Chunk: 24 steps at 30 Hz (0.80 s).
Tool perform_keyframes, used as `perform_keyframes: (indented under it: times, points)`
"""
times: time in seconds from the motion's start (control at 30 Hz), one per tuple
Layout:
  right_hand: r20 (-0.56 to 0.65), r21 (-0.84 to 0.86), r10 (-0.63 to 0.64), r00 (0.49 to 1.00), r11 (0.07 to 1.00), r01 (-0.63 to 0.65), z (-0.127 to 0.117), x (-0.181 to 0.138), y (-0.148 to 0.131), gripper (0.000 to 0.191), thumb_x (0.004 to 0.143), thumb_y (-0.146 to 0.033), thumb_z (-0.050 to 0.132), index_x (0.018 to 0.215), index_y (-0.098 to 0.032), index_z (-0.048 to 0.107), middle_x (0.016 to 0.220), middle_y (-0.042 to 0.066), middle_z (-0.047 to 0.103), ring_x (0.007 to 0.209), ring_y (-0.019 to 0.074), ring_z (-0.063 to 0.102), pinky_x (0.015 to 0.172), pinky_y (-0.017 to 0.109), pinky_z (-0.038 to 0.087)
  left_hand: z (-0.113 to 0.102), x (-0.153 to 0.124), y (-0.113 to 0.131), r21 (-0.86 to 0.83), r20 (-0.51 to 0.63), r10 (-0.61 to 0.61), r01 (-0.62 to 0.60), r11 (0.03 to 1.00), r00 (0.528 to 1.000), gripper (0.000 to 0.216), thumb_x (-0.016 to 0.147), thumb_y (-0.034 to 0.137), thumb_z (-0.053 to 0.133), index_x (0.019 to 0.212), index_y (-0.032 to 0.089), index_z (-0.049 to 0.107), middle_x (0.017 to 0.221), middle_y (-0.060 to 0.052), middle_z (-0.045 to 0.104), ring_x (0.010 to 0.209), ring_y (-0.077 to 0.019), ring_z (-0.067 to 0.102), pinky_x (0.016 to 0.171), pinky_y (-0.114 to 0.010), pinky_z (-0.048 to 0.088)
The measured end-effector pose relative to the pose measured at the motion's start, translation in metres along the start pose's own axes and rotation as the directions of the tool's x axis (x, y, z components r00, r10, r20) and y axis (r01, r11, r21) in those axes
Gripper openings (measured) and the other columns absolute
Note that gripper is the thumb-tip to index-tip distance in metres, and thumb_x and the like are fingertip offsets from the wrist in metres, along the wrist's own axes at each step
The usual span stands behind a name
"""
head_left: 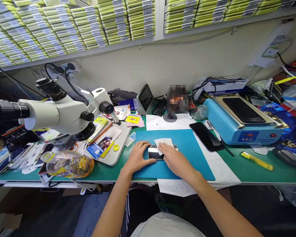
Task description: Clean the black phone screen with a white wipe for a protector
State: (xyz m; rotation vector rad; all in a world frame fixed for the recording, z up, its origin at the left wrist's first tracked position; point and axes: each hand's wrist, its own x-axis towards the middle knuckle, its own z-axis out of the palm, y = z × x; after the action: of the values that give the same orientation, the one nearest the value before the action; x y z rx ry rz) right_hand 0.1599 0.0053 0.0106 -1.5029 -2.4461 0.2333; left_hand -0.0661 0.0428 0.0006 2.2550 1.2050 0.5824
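Note:
A phone [154, 152] with a dark, shiny face lies sideways on the blue mat [197, 159]. My left hand [138, 157] grips its left end, thumb along the near edge and fingers at the far edge. A ring shows on one finger. Over the phone's right part, my right hand [174, 158] presses a white wipe [165, 141] against the surface with its fingertips. The wipe and that hand cover much of the phone's right half.
A microscope [61, 113] and a plastic jar [69, 163] stand at left. To the right are a black phone [206, 136], a blue heating plate [246, 133] and a yellow cutter [256, 160]. Boxes [113, 19] fill the shelf overhead.

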Motion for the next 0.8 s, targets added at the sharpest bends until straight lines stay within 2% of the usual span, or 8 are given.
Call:
perform_keyframes:
  times: [0.13, 0.3, 0.4, 0.57, 0.67, 0.8]
  points:
    - [-0.062, -0.04, -0.055, 0.997, 0.998, 0.053, 0.006, -0.018, -0.005, 0.062, 0.093, -0.007, 0.035, 0.153, -0.015, 0.045, 0.155, 0.013, 0.05, 0.146, 0.0265, 0.044, 0.114, 0.045, 0.048, 0.001, 0.0, -0.002, 0.002, -0.007, 0.009, -0.009, 1.0, 1.0, 0.062, 0.082, 0.053, 0.078, 0.134, 0.028, 0.055, 0.138, -0.007, 0.056, 0.133, -0.0316, 0.05, 0.112, -0.048, 0.043]
    - [-0.072, -0.084, -0.088, 0.993, 0.993, 0.082, 0.005, -0.041, -0.014, 0.056, 0.094, -0.006, 0.034, 0.145, -0.011, 0.054, 0.15, 0.015, 0.056, 0.142, 0.0265, 0.048, 0.112, 0.043, 0.05, 0.001, 0.0, -0.003, -0.004, -0.012, 0.014, -0.014, 1.0, 1.0, 0.062, 0.082, 0.052, 0.079, 0.134, 0.027, 0.055, 0.138, -0.007, 0.056, 0.133, -0.0312, 0.049, 0.112, -0.047, 0.043]
    - [-0.033, -0.04, -0.064, 0.997, 0.997, 0.063, 0.0, -0.034, -0.014, 0.05, 0.098, -0.011, 0.035, 0.143, -0.012, 0.057, 0.149, 0.015, 0.057, 0.141, 0.0261, 0.051, 0.111, 0.043, 0.051, 0.002, 0.0, -0.002, 0.002, -0.02, 0.026, -0.026, 1.0, 0.999, 0.061, 0.083, 0.051, 0.078, 0.133, 0.026, 0.055, 0.138, -0.007, 0.057, 0.132, -0.0309, 0.049, 0.112, -0.048, 0.043]
    - [0.028, 0.081, 0.007, 1.0, 0.997, -0.009, -0.006, -0.002, -0.009, 0.048, 0.105, -0.036, 0.039, 0.147, -0.018, 0.054, 0.153, 0.011, 0.052, 0.142, 0.0274, 0.048, 0.112, 0.048, 0.05, 0.001, 0.0, 0.0, 0.002, -0.02, 0.027, -0.027, 1.0, 0.999, 0.06, 0.083, 0.052, 0.078, 0.133, 0.029, 0.056, 0.138, -0.006, 0.057, 0.132, -0.0314, 0.05, 0.111, -0.049, 0.044]
    - [0.02, 0.064, 0.009, 1.0, 0.998, -0.01, -0.003, 0.004, -0.012, 0.053, 0.104, -0.043, 0.04, 0.149, -0.017, 0.051, 0.155, 0.014, 0.051, 0.144, 0.0297, 0.046, 0.112, 0.051, 0.049, 0.001, 0.0, 0.0, 0.002, -0.025, 0.025, -0.025, 1.0, 0.999, 0.059, 0.083, 0.052, 0.077, 0.133, 0.029, 0.056, 0.138, -0.007, 0.057, 0.131, -0.0312, 0.05, 0.111, -0.049, 0.044]
    - [-0.023, -0.036, -0.02, 1.0, 0.999, 0.019, -0.001, -0.011, -0.022, 0.055, 0.104, -0.046, 0.04, 0.147, -0.014, 0.053, 0.15, 0.017, 0.055, 0.141, 0.0303, 0.051, 0.108, 0.047, 0.053, 0.001, 0.0, 0.0, -0.005, -0.031, 0.025, -0.025, 1.0, 0.999, 0.058, 0.083, 0.05, 0.078, 0.132, 0.028, 0.056, 0.137, -0.007, 0.058, 0.132, -0.0308, 0.05, 0.111, -0.049, 0.043]
